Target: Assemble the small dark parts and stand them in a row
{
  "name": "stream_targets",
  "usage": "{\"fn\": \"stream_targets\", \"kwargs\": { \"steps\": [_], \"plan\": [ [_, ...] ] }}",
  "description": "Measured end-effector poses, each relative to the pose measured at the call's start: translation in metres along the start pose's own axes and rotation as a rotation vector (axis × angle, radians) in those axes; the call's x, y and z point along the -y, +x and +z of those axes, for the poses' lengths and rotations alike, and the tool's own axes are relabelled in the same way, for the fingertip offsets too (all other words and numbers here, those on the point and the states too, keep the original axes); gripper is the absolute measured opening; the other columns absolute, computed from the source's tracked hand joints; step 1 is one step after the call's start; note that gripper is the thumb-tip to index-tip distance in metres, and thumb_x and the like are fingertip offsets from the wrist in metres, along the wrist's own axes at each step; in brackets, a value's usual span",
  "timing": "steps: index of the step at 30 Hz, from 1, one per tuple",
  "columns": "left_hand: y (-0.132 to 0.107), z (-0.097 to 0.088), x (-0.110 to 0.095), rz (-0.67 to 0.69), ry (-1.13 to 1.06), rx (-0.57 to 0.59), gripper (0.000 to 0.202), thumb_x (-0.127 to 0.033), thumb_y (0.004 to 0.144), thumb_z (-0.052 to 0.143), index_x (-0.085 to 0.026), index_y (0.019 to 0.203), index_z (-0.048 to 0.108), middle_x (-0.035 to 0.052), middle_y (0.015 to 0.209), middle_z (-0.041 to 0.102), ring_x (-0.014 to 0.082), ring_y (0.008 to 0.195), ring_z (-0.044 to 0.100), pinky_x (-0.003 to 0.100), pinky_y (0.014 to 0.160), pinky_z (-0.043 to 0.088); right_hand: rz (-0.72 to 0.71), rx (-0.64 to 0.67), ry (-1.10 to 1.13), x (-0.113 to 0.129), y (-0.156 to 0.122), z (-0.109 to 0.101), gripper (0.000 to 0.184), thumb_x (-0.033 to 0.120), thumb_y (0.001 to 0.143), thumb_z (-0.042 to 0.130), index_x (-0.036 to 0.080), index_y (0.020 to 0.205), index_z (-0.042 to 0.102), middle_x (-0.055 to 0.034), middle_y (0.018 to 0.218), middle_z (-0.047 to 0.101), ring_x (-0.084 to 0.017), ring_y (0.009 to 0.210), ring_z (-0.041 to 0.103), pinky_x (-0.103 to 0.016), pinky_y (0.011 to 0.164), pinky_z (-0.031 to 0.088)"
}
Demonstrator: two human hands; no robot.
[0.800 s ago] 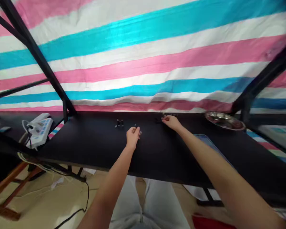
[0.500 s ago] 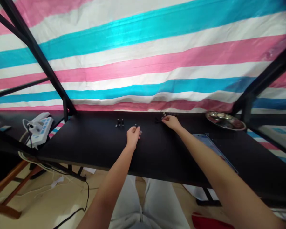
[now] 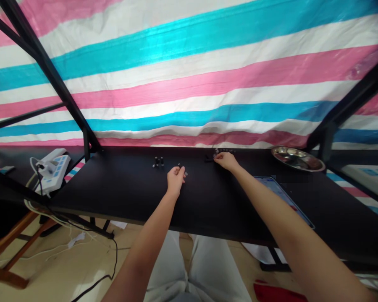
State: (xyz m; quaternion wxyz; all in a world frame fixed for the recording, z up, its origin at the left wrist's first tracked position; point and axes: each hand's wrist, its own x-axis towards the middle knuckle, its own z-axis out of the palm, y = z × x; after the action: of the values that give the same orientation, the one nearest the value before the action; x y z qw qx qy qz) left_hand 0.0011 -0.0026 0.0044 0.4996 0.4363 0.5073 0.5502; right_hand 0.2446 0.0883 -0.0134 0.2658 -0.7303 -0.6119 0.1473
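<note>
My left hand (image 3: pixel 175 179) rests on the black table (image 3: pixel 122 188) near its middle, fingers curled shut around a small dark part I cannot make out. A little to its left stands a pair of small black parts (image 3: pixel 158 162). My right hand (image 3: pixel 227 160) reaches to the table's far edge, its fingers pinched together at a cluster of small black parts (image 3: pixel 209 158). What, if anything, sits between those fingers is too small to name.
A metal dish (image 3: pixel 297 158) sits at the far right of the table. A phone (image 3: pixel 283 199) lies flat under my right forearm. A white power strip (image 3: pixel 52 167) with cables lies on the left shelf. Black frame bars and a striped tarp rise behind.
The view has steadied and shifted slightly. Both hands stay almost where they were; the right hand has edged a little toward the far edge.
</note>
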Motion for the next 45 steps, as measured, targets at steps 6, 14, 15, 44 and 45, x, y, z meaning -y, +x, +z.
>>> {"fn": "stream_targets", "kwargs": {
  "steps": [6, 14, 15, 44, 45],
  "plan": [
    [0.0, 0.0, 0.001, 0.013, -0.009, 0.009, 0.023, -0.034, 0.072, 0.059, -0.015, 0.063, 0.049, -0.0037, 0.05, 0.049, 0.0037, 0.036, 0.039, 0.017, 0.037, 0.028, 0.081, -0.024, 0.16, -0.001, -0.014, -0.012, 0.018, 0.02, 0.065, 0.06, 0.012, 0.08, 0.064, -0.0073, 0.073, 0.065, -0.016, 0.068, 0.06, -0.028, 0.07, 0.045],
    [-0.003, 0.001, -0.002, 0.048, -0.051, 0.025, 0.025, -0.037, 0.071, 0.06, -0.014, 0.07, 0.053, 0.0027, 0.063, 0.063, 0.0028, 0.034, 0.038, 0.018, 0.036, 0.026, -0.092, -0.17, 0.568, 0.069, -0.091, 0.019, 0.022, 0.04, 0.072, 0.05, 0.018, 0.077, 0.055, -0.0046, 0.073, 0.062, -0.017, 0.07, 0.057, -0.031, 0.067, 0.045],
    [-0.004, 0.0, -0.003, 0.051, -0.072, 0.038, 0.026, -0.038, 0.07, 0.061, -0.013, 0.075, 0.054, 0.0036, 0.066, 0.064, 0.0029, 0.035, 0.038, 0.018, 0.036, 0.026, -0.109, -0.154, 0.603, 0.078, -0.099, 0.024, 0.027, 0.044, 0.074, 0.048, 0.018, 0.078, 0.055, -0.0046, 0.074, 0.062, -0.017, 0.07, 0.057, -0.031, 0.067, 0.045],
    [-0.008, 0.0, -0.004, 0.139, -0.155, 0.307, 0.04, -0.047, 0.066, 0.064, -0.014, 0.087, 0.055, -0.0012, 0.064, 0.057, 0.0044, 0.039, 0.047, 0.018, 0.037, 0.03, -0.271, 0.028, 0.884, 0.094, -0.132, 0.03, 0.035, 0.054, 0.08, 0.044, 0.021, 0.07, 0.047, 0.0063, 0.05, 0.039, -0.008, 0.044, 0.036, -0.023, 0.045, 0.03],
    [-0.008, 0.0, -0.004, 0.137, -0.156, 0.307, 0.041, -0.048, 0.066, 0.064, -0.014, 0.087, 0.055, -0.0011, 0.064, 0.057, 0.0044, 0.039, 0.047, 0.018, 0.037, 0.03, -0.27, 0.029, 0.887, 0.094, -0.132, 0.03, 0.034, 0.054, 0.079, 0.044, 0.021, 0.07, 0.047, 0.0062, 0.05, 0.04, -0.009, 0.043, 0.036, -0.023, 0.045, 0.031]
  ]
}}
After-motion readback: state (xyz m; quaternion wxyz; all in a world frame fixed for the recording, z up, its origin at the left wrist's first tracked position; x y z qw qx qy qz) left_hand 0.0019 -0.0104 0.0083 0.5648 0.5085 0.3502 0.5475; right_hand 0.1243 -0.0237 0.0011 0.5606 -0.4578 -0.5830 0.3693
